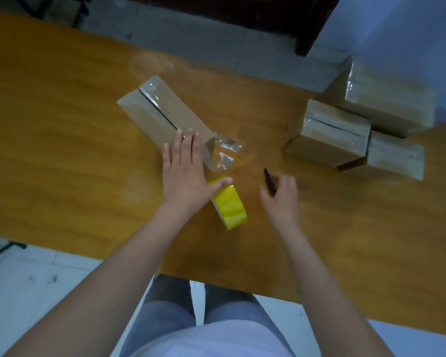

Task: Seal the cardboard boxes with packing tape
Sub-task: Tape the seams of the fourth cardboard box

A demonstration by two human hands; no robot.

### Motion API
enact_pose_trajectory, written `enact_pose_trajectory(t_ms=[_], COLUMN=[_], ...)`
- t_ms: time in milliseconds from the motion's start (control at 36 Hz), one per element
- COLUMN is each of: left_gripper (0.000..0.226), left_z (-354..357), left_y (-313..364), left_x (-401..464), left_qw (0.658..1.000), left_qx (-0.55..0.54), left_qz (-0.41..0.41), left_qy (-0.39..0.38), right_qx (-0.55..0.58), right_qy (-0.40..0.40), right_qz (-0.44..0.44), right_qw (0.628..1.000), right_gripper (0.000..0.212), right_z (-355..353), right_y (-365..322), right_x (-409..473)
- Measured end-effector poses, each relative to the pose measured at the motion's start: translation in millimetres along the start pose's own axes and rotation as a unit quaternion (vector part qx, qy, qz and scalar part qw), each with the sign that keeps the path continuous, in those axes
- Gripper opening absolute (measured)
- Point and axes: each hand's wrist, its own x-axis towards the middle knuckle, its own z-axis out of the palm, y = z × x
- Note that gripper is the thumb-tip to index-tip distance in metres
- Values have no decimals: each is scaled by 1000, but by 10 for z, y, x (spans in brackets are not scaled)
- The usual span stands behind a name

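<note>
Wooden tabletop (62, 124) carries the work. I see my left hand (183, 166) flat, fingers straight, pressing tape onto the centre box (162, 112); loose tape end still hangs off. Right hand (281, 197) grips a dark cutter (269, 181). Yellow tape roll (229, 207) lies between. Three boxes (327, 132) at the right edge look taped already.

The wooden worktop (62, 124) was orange-brown with faint grain. The long cardboard box (162, 117) was plain tan under glossy clear tape, and the round tape roll (229, 204) bright yellow.
</note>
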Motion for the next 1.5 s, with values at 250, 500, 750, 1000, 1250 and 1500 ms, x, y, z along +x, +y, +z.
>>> enact_pose_trajectory(t_ms=[250,500,750,1000,1250,1500], left_gripper=[117,115,114,115,111,116], left_z=[29,167,182,180,187,169], left_y=[-15,-59,-63,-74,-63,-57], left_x=[-3,-4,8,-11,-28,-24], left_qw=[999,995,992,992,991,993], left_qx=[-19,-39,-39,-43,-56,-53], left_qz=[-2,1,8,9,1,-1], left_qy=[33,95,116,118,122,109], right_qx=[-242,-16,-161,-270,-314,-345], right_qy=[-3,-51,-138,-171,-115,-78], right_qz=[-77,-264,-435,-446,-424,-272], right_qw=[967,963,875,836,841,895], right_gripper=[21,34,44,47,42,32], right_z=[246,-158,-414,-337,-293,-97], right_y=[423,31,-602,-818,-906,-547], right_x=[208,376,385,420,420,660])
